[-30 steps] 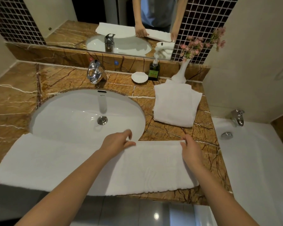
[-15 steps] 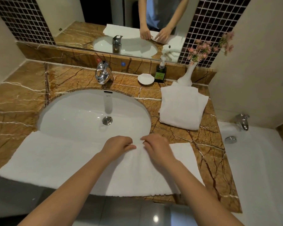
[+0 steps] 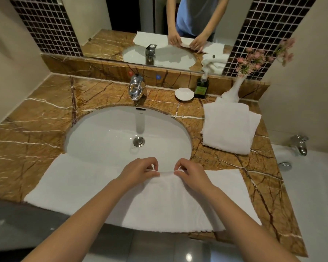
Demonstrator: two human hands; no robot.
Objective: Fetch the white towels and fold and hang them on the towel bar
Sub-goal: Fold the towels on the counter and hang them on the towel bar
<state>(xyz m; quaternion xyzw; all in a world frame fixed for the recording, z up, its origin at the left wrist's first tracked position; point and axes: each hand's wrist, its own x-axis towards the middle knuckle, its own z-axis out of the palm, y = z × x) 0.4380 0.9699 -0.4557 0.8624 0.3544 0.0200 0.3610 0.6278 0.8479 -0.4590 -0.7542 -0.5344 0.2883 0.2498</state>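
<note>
A long white towel [image 3: 80,186] lies spread along the front edge of the brown marble counter [image 3: 27,133], partly over the sink rim. My left hand [image 3: 140,172] and my right hand [image 3: 190,173] sit close together at the middle of its far edge, each pinching the towel's edge between thumb and fingers. A second white towel [image 3: 229,127], folded, lies on the counter to the right of the sink. No towel bar is in view.
The white oval sink [image 3: 112,135] with a chrome tap [image 3: 136,88] sits behind the towel. A soap dish [image 3: 184,94], a green bottle [image 3: 201,89] and a white vase with pink flowers [image 3: 233,91] stand at the back right. A bathtub [image 3: 314,186] with a tap lies to the right.
My right hand slid left along the towel's far edge from the right corner to the middle, beside my left hand. Both hands now pinch the edge there.
</note>
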